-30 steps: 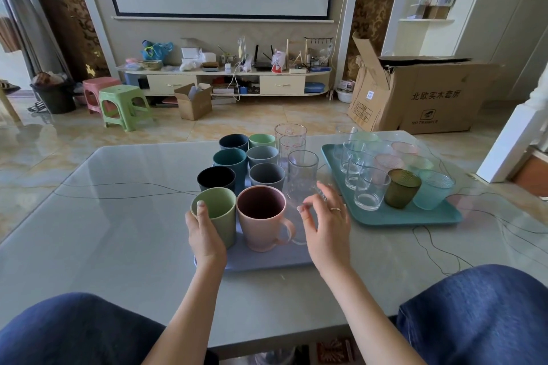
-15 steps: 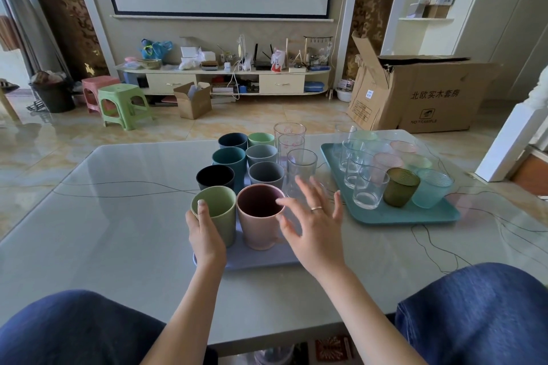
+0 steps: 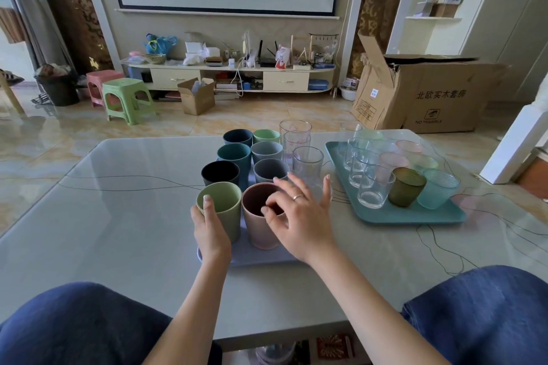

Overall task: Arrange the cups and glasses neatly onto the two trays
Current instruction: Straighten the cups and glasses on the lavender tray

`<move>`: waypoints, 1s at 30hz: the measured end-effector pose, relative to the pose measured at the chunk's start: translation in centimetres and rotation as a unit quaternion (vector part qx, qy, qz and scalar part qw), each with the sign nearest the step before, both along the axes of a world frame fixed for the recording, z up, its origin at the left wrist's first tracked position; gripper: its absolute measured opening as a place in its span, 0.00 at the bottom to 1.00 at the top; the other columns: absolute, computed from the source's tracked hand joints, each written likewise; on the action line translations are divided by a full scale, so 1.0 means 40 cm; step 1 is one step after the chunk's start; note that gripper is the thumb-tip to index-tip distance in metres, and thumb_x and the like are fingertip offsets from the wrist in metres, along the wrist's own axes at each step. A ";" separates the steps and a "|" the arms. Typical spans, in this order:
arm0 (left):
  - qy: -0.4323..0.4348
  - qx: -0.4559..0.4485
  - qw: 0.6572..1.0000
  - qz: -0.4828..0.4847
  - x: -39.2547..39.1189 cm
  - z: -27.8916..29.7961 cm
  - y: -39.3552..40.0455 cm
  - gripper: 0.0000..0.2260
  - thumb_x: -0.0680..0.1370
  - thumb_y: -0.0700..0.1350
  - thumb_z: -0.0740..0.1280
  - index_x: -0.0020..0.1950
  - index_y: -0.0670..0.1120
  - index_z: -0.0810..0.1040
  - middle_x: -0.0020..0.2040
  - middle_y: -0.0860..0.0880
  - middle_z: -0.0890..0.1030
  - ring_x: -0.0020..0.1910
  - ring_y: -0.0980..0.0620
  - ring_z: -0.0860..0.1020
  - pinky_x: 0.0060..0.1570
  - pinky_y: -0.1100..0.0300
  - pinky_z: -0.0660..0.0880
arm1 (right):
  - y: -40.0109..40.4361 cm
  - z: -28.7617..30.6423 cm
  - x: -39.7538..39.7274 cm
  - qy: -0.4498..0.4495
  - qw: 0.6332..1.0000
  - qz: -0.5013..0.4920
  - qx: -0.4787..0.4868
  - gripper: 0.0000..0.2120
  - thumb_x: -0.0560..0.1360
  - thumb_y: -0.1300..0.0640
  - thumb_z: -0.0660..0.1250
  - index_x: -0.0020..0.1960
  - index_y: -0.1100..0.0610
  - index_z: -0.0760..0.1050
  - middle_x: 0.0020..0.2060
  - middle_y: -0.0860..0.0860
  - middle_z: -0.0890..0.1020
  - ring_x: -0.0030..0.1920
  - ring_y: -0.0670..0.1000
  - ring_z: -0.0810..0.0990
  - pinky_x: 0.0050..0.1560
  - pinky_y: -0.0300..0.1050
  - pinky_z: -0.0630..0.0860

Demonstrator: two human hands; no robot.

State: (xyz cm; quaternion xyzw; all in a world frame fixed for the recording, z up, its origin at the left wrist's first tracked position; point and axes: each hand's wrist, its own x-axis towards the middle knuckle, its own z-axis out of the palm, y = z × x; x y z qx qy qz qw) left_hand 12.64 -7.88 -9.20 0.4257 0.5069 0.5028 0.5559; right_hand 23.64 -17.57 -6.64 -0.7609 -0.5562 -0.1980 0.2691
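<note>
Cups and glasses are pretty much all sitting on two trays on the counter [image 3: 124, 216] right now. Using the pink cup [image 3: 261, 225] as the landmark: it stands at the near edge of the lavender tray [image 3: 261, 258], and the light green cup [image 3: 225, 207] is just to its left, sides nearly touching. Left hand [image 3: 211, 231] wraps around that green cup's near side, thumb hooked up at the rim, fingers curled round it. Right hand [image 3: 299, 216] hovers over the pink cup's mouth with fingers spread and loosely bent, not gripping anything as far as I can see; there's a ring on one finger.

Behind the pink cup are a grey cup [image 3: 270, 170], a black cup [image 3: 221, 173] and a teal cup [image 3: 234, 155], with more cups further back. Tall clear glasses [image 3: 307, 161] line up behind and right of it. Well to its right sits the teal tray [image 3: 415, 215], loaded with short clear glasses, an olive glass [image 3: 406, 187] and a pale aqua glass [image 3: 437, 188].
</note>
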 end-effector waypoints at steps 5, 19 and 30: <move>-0.021 0.009 1.000 -0.001 0.001 0.002 0.002 0.16 0.81 0.55 0.53 0.60 0.47 0.70 0.53 0.49 0.73 0.52 0.50 0.70 0.54 0.57 0.65 | 0.098 0.080 0.022 0.046 0.996 0.002 -0.071 0.13 0.80 0.52 0.55 0.55 0.53 0.77 0.56 0.49 0.81 0.65 0.50 0.73 0.73 0.51 0.39; -0.138 -0.045 0.978 -0.147 -0.031 0.049 0.174 0.24 0.81 0.59 0.49 0.69 0.48 0.70 0.67 0.46 0.74 0.64 0.46 0.74 0.67 0.50 0.68 | 0.210 0.093 0.059 0.133 0.970 -0.031 -0.200 0.13 0.78 0.62 0.59 0.58 0.55 0.79 0.54 0.55 0.81 0.56 0.59 0.77 0.56 0.51 0.74; -0.111 -0.034 0.977 -0.177 -0.037 0.041 0.167 0.26 0.80 0.62 0.48 0.60 0.49 0.78 0.59 0.40 0.80 0.55 0.43 0.78 0.62 0.49 0.71 | 0.214 0.092 0.066 0.146 0.970 -0.020 -0.192 0.13 0.78 0.62 0.60 0.58 0.52 0.79 0.55 0.53 0.82 0.54 0.56 0.78 0.50 0.49 0.75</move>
